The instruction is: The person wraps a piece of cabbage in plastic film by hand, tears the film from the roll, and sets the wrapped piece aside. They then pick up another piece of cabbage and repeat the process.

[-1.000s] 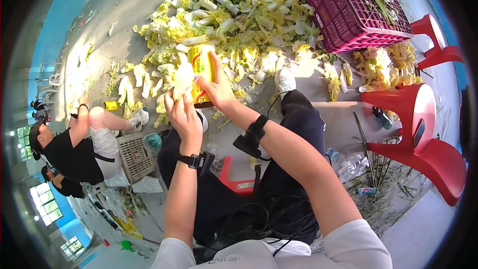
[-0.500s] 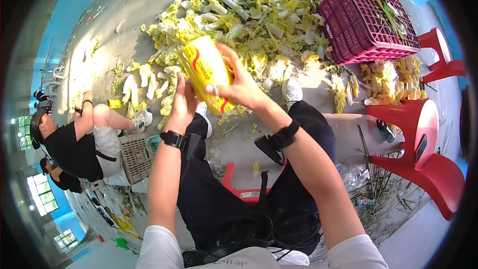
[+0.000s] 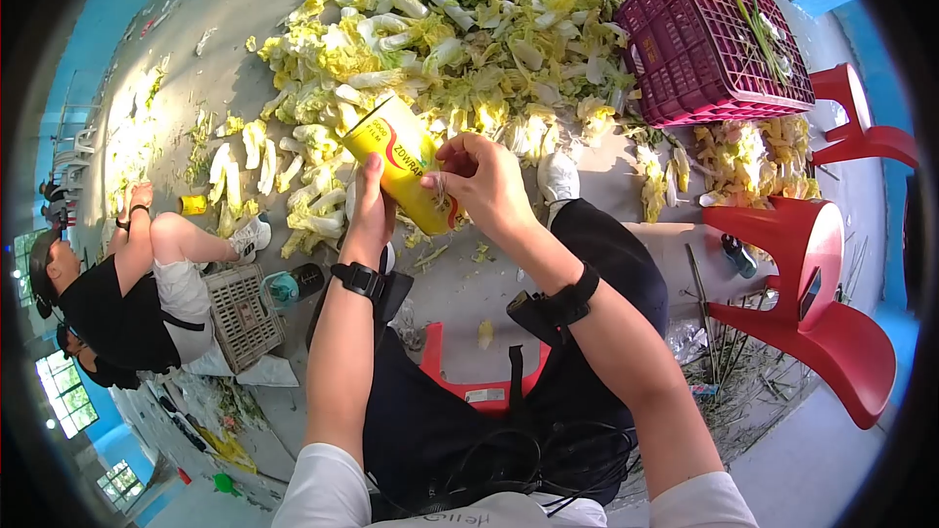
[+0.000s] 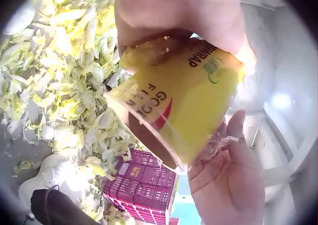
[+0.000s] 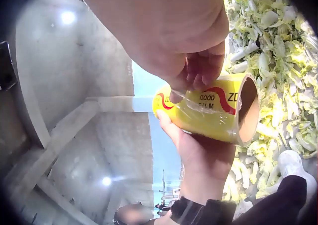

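Note:
A yellow roll of cling film [image 3: 403,158], printed with red swirls and lettering, is held tilted above my knees. My left hand [image 3: 370,213] grips it from the left side, with the thumb along the near face. At the roll's right side my right hand [image 3: 489,181] has thumb and index finger together. In the left wrist view a crumpled wisp of clear film [image 4: 223,141] shows at the right thumb. The right wrist view shows those fingertips pinching the film on the roll's surface and the brown cardboard core [image 5: 250,111] at the open end.
Loose cabbage leaves [image 3: 489,29] lie heaped on the floor ahead. A purple crate [image 3: 709,49] stands at the far right, with red plastic chairs [image 3: 812,264] nearer. On the left, a person in black [image 3: 117,303] sits beside a grey crate [image 3: 245,318].
The roll has tipped from upright to leaning left. My left hand has taken hold of its left side, while the right has gone from gripping the roll to pinching at its film.

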Available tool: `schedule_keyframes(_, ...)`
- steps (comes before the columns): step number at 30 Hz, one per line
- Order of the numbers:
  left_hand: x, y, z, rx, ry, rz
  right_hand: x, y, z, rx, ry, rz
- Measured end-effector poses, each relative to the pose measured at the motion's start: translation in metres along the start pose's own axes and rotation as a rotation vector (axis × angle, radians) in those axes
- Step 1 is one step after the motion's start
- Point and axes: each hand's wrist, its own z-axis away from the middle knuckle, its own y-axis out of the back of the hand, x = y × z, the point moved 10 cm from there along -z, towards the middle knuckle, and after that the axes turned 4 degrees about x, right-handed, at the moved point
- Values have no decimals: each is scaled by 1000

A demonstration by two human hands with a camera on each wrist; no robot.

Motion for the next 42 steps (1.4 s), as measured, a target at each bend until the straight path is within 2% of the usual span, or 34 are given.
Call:
schedule_keyframes(2, 1, 2, -2, 40, -21, -50, 2, 0, 1, -34, -101, -9)
schedule_keyframes(5, 0, 9, -9, 87, -48, -82, -1, -3, 3, -16, -88, -54)
schedule_keyframes(9, 1, 14, -10, 113, -37, -85, 9, -13, 2, -49, -26, -285)
schedule_keyframes(12, 10, 14, -10, 102, -66, -127, 15, -23, 3, -187, -295, -724)
schedule_keyframes(16, 17, 8, -8, 79, -105, -199, 28, -17, 5, -42, -524, -962)
schedule_keyframes(17, 17, 7, -8, 81, -94, -193, 33, -19, 5, -68, -605, -883)
schedule_keyframes(20, 12, 12, -11, 78, -109, -225, 48, -19, 2, -168, -675, -829)
schedule_keyframes(21, 15, 7, -12, 68, -121, -212, 47, -19, 5, -132, -734, -861)
schedule_keyframes(23, 22, 0, -11, 87, -154, -240, 35, -13, 4, -183, -698, -761)
schedule_keyframes(25, 24, -14, -10, 22, -169, -270, 41, -10, 1, -210, -670, -703)
schedule_keyframes(30, 28, -39, -13, -112, -248, -347, 36, 6, -3, -79, -503, -600)
schedule_keyframes(32, 16, -31, -14, -91, -194, -369, 32, 8, -4, -74, -448, -608)
schedule_keyframes(35, 1, -23, -14, -69, -51, -421, 6, 9, -6, -135, -174, -713)
schedule_keyframes(38, -3, -5, -17, 35, -34, -481, 2, 5, -6, -122, -82, -580)
schedule_keyframes(39, 5, -11, -13, 50, -64, -450, 0, 7, -7, -126, -24, -452)
schedule_keyframes(42, 4, -14, -12, 49, -92, -447, 13, 11, -11, -79, -158, -495)
